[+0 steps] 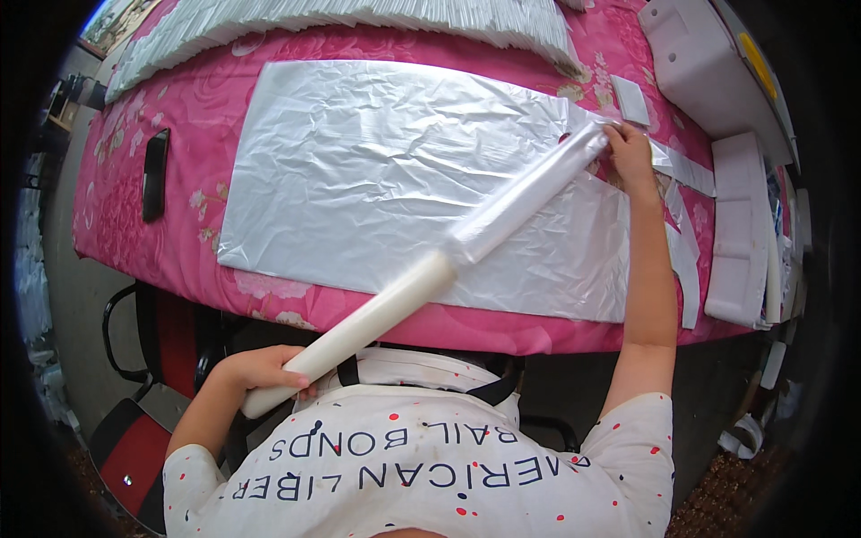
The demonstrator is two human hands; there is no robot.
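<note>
A thick off-white roll (363,325) slants up and to the right across the front edge of the table. My left hand (267,369) is wrapped round its lower end, close to my body. The roll's upper part runs into a clear plastic sleeve (529,199), blurred where the two meet. My right hand (630,154) is closed on the sleeve's far end, its fingertips pinching the film. Beneath the sleeve, wrinkled silvery plastic sheeting (377,170) lies spread over the table.
The table wears a pink flowered cloth (108,211). A black phone (155,175) lies at left. Stacked white folded pieces (359,20) line the back. Cut silvery strips (686,269), a small white block (630,99) and white foam boxes (737,229) are at right. Red-black chairs (130,457) stand lower left.
</note>
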